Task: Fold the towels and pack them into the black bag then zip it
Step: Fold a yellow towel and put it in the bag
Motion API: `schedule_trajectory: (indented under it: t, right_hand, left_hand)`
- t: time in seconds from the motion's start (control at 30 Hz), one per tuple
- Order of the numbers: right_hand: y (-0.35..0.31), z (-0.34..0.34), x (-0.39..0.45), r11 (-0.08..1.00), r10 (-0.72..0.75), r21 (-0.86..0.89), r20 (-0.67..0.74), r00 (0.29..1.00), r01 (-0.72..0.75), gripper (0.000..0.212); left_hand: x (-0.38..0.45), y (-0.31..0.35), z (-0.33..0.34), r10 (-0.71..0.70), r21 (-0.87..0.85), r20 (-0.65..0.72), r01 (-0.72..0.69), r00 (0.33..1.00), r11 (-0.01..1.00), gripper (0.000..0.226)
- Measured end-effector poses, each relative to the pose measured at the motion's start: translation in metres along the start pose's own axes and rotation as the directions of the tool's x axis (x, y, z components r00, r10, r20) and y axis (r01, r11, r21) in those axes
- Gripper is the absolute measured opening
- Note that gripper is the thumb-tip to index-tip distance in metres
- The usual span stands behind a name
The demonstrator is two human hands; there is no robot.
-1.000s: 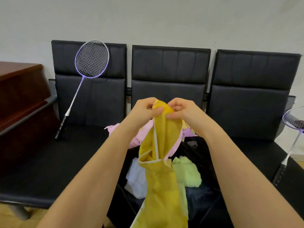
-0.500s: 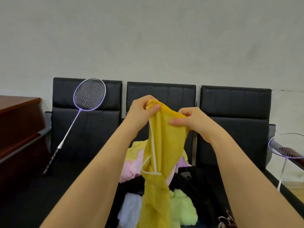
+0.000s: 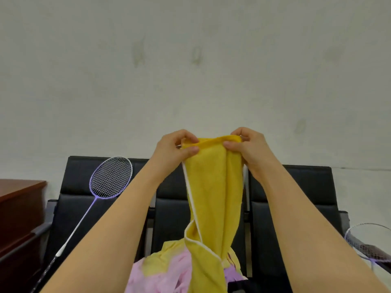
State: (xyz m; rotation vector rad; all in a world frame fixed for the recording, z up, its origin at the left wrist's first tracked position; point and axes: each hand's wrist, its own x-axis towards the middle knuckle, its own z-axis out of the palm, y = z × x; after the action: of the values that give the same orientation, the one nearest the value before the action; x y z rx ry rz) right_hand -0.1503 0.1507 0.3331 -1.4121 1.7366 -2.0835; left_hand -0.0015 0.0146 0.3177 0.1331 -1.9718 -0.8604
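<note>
Nearest the camera, two bare forearms reached up and forward from the lower corners of the view. Between them, at the bottom edge, lay a heap of pink towel [image 3: 167,271] with a paler yellow towel [image 3: 160,261] on it, and a small patch of purple cloth [image 3: 231,272] showed just to the right of the hanging fabric. The yellow towel [image 3: 213,197] with its white edging hung down in front of that heap, bunched narrow and twisted lower down, its lower end running out of view. At its top edge the left hand [image 3: 171,153] had its grip pinched on the left corner, thumb in front and fingers curled behind, while the right hand [image 3: 249,149] pinched the right corner the same way, the edge stretched short between them. Behind the hands stood a row of black seats [image 3: 306,197]. A purple badminton racket [image 3: 105,187] leaned against the left seat's back, and a second racket [image 3: 368,244] showed at the right edge. A brown wooden cabinet [image 3: 19,208] stood at far left, and a plain pale wall [image 3: 190,70] rose behind.
</note>
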Motion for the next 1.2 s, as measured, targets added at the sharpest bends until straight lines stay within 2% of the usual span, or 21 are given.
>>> schedule_trajectory:
  t: [0.1,0.2,0.3,0.37,0.43,0.5,0.57,0.67,0.83,0.93,1.03,1.1,1.2]
  right_hand:
    - [-0.018,-0.007,0.011,0.999,-0.021,-0.03,-0.002,1.0,0.021,0.018]
    - [-0.036,-0.018,0.019,0.991,-0.042,-0.128,0.072,0.996,0.051,0.016]
    - [-0.042,-0.03,0.019,0.946,0.106,-0.322,0.241,0.965,-0.023,0.011]
    - [-0.039,-0.037,0.015,0.903,0.25,-0.414,0.291,0.923,-0.114,0.013]
    - [-0.035,-0.04,0.011,0.877,0.316,-0.453,0.292,0.903,-0.16,0.02]
    - [-0.034,-0.04,0.011,0.889,0.283,-0.428,0.236,0.93,-0.163,0.025]
    - [-0.033,-0.038,0.014,0.93,0.189,-0.348,0.168,0.968,-0.121,0.032]
    - [-0.03,-0.037,0.017,0.98,0.11,-0.175,0.108,0.988,-0.09,0.028]
    - [-0.025,-0.028,0.017,0.995,0.1,0.01,-0.013,0.995,-0.099,0.021]
    - [-0.025,-0.026,0.017,0.985,0.142,0.105,-0.055,0.988,-0.136,0.015]
    - [-0.02,-0.023,0.014,0.977,0.189,0.108,-0.067,0.98,-0.181,0.007]
    - [-0.014,-0.015,0.011,0.976,0.207,0.092,-0.096,0.974,-0.198,0.002]
    - [0.0,0.003,0.005,0.976,0.217,0.049,-0.093,0.972,-0.213,0.009]
  left_hand:
    - [0.018,0.01,-0.008,0.026,0.113,0.005,-0.027,1.0,0.993,0.016]
    - [0.037,0.025,-0.016,0.066,0.171,-0.086,-0.051,0.994,0.984,0.023]
    - [0.047,0.032,-0.024,0.069,0.151,-0.137,-0.048,0.988,0.987,0.024]
    - [0.048,0.027,-0.026,0.053,0.14,-0.124,-0.035,0.991,0.99,0.024]
    - [0.045,0.019,-0.026,0.036,0.139,-0.104,-0.021,0.994,0.99,0.024]
    - [0.045,0.015,-0.025,0.015,0.135,-0.099,-0.001,0.995,0.991,0.022]
    - [0.045,0.013,-0.025,-0.01,0.118,-0.098,0.022,0.995,0.993,0.018]
    - [0.044,0.011,-0.027,-0.051,0.098,-0.072,0.058,0.996,0.994,0.016]
    - [0.041,0.008,-0.025,-0.079,0.092,-0.078,0.086,0.994,0.992,0.016]
    - [0.041,0.013,-0.025,-0.128,0.017,-0.063,0.129,0.99,0.991,0.017]
    - [0.036,0.013,-0.022,-0.215,-0.075,-0.03,0.212,0.976,0.974,0.021]
    - [0.033,0.007,-0.015,-0.279,-0.085,-0.059,0.273,0.959,0.958,0.024]
    - [0.026,-0.007,0.004,-0.332,-0.094,-0.125,0.322,0.935,0.942,0.022]
